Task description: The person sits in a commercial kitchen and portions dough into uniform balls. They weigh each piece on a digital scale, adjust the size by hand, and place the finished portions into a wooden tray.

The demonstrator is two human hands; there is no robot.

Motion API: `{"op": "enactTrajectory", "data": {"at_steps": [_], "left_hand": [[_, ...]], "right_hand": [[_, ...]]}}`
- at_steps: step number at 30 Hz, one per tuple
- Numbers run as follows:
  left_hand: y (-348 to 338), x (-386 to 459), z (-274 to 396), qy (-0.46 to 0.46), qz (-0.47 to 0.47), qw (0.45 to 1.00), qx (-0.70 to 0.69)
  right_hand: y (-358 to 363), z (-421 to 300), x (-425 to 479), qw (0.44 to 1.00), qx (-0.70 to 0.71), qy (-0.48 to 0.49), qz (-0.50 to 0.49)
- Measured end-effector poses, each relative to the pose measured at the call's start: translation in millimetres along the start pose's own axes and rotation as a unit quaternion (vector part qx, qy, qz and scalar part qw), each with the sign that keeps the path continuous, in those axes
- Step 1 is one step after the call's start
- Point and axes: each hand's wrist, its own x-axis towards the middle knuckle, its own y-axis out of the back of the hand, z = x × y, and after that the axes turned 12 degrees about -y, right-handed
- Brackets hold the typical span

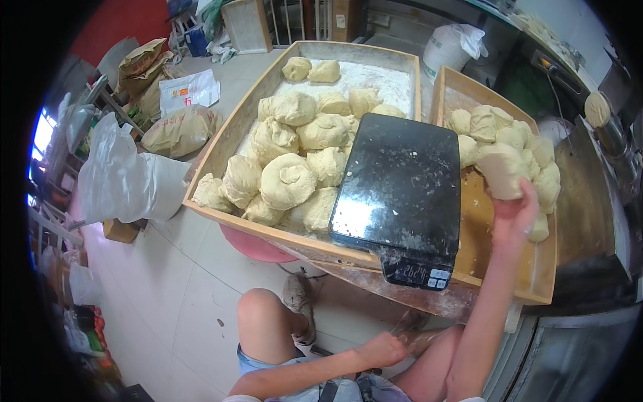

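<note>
A pale yellow dough piece point(504, 173) is in the grip of my right hand point(517, 208), over the right wooden tray point(474, 221). Beside it, more dough pieces point(510, 128) are heaped toward that tray's far and right sides. My left hand point(383, 350) is curled closed above my lap, and nothing shows in it. Between the trays lies a black digital scale point(402, 186), its lit display facing me and its dusty platform bearing small crumbs. The large wooden tray point(306, 233) on the left holds big lumps of dough point(289, 181) on a floured base.
A white plastic sack point(135, 176) and a brown paper sack point(178, 130) stand on the tiled floor to the left. Another tied white sack point(449, 47) is behind the trays. A pink round item point(256, 246) shows beneath the left tray. Metal equipment point(610, 125) borders the right.
</note>
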Motion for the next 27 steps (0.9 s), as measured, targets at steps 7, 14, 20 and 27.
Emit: {"op": "enactTrajectory", "data": {"at_steps": [7, 14, 20, 27], "left_hand": [[82, 14, 12, 0.062, 0.025, 0.991, -0.118], [110, 23, -3, 0.107, 0.274, 0.905, -0.307], [137, 38, -18, 0.21, 0.259, 0.67, -0.663], [147, 57, -16, 0.205, 0.264, 0.633, -0.699]], "right_hand": [[27, 1, 6, 0.954, 0.253, -0.157, -0.043], [2, 7, -9, 0.96, 0.198, -0.189, -0.054], [5, 6, -7, 0.965, 0.182, -0.185, -0.03], [0, 7, -10, 0.966, 0.17, -0.195, -0.022]]}}
